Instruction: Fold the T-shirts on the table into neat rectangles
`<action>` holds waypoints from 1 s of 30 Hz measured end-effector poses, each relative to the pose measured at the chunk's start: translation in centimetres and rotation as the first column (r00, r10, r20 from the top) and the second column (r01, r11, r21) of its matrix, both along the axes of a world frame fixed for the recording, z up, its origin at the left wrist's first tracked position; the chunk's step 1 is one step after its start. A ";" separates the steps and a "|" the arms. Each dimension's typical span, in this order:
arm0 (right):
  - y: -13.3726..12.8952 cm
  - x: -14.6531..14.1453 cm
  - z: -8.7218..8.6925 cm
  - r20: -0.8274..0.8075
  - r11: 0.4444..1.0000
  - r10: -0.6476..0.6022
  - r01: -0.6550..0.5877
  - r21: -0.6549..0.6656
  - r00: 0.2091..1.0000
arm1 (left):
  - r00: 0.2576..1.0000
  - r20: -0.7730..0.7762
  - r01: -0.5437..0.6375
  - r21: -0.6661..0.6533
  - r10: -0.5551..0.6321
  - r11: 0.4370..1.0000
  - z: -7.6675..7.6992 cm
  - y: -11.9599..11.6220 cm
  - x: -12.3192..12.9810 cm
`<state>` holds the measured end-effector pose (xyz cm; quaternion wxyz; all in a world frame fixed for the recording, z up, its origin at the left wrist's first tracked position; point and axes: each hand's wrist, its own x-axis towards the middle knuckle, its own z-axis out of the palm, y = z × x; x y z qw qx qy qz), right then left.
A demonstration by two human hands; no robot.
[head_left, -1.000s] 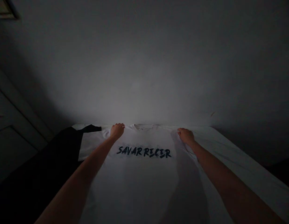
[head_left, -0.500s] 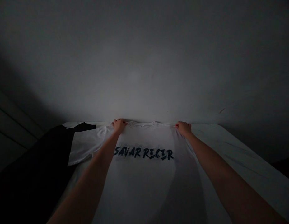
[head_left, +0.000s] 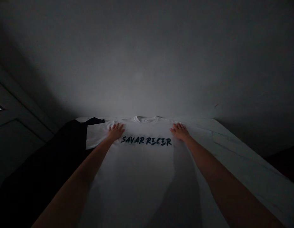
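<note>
Wall (head_left: 137, 69), grey and dimly lit, rises beyond the fingertips of the 2 hands. Below it, a pale table (head_left: 232, 148) with faint streaks extends under the fingers and farther out past the right ones. On it, the white T-shirt (head_left: 142, 171) lies spread directly beneath the fingers, its body running from them toward the wearer, with a broad shadow on the part below the right fingers. Black cloth (head_left: 49, 161) lies to the left of the left fingers, and 1 white sleeve (head_left: 96, 134) overlaps it. Next in size, the left hand (head_left: 116, 130) and right hand (head_left: 180, 130) rest on the shirt near its 2 shoulders, fingers open and fanned out, gripping nothing. Dark lettering (head_left: 147, 141), "SAVAR RECER", crosses the chest between the hands, slightly nearer the wearer than the fingers. Collar (head_left: 147, 119) sits midway between the 2 sets of fingers, a little beyond them. Smallest is a reddish mark (head_left: 216, 105) on the wall, beyond and to the right of the right fingers.
</note>
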<state>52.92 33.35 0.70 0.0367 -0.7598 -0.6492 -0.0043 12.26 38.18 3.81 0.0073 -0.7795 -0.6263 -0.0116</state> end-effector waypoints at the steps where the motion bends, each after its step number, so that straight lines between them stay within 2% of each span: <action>1: -0.2 -0.1 0.6 0.017 0.998 -0.068 0.068 -0.001 0.998 | 0.998 -0.018 -0.061 0.000 0.061 0.998 0.8 -0.2 -0.6; 2: -0.3 -0.8 1.2 0.027 0.996 -0.088 0.087 0.010 0.996 | 0.994 -0.033 -0.105 0.002 0.105 0.994 1.4 -0.7 -0.8; 3: -0.3 -2.3 1.8 0.028 0.998 -0.054 0.053 0.030 0.998 | 0.991 -0.043 -0.128 -0.001 0.128 0.992 1.8 -1.5 -0.6; 5: -0.4 -6.3 2.3 -0.005 0.990 0.121 -0.121 0.080 0.993 | 0.994 -0.032 -0.101 -0.001 0.101 0.995 1.9 -4.2 0.1; 7: -1.0 -10.3 1.9 -0.060 0.939 0.329 -0.319 0.131 0.942 | 1.000 0.000 -0.008 0.037 0.008 0.999 0.8 -8.0 0.2; 9: -2.0 -12.8 1.0 -0.101 0.878 0.472 -0.456 0.146 0.876 | 0.993 0.013 0.113 0.078 -0.114 0.991 -0.7 -12.3 -1.1; 11: -2.8 -13.5 0.2 -0.113 0.850 0.526 -0.517 0.105 0.843 | 0.982 0.010 0.188 0.080 -0.189 0.979 -2.0 -16.1 -3.5; 14: -2.5 -13.5 0.3 -0.105 0.879 0.476 -0.474 0.049 0.873 | 0.992 0.023 0.126 0.058 -0.127 0.990 -2.2 -19.8 -7.2; 16: -1.3 -14.5 1.6 -0.127 0.903 0.430 -0.424 0.072 0.894 | 0.998 0.047 0.038 0.046 -0.041 0.998 -1.1 -20.4 -8.6; 18: 0.6 -17.1 3.3 -0.159 0.907 0.419 -0.407 0.106 0.894 | 0.995 0.081 -0.062 0.032 0.059 0.998 0.4 -20.0 -9.1; 22: 4.7 -25.4 5.8 -0.207 0.864 0.502 -0.480 0.148 0.840 | 0.959 0.121 -0.262 0.028 0.257 0.965 2.7 -18.0 -8.7; 25: 7.5 -31.9 6.0 -0.271 0.834 0.551 -0.530 0.153 0.789 | 0.940 0.099 -0.324 -0.038 0.326 0.945 3.1 -17.8 -8.3; 30: 11.1 -39.8 4.8 -0.418 0.787 0.602 -0.595 0.166 0.680 | 0.953 0.075 -0.281 -0.137 0.293 0.950 2.2 -20.7 -8.1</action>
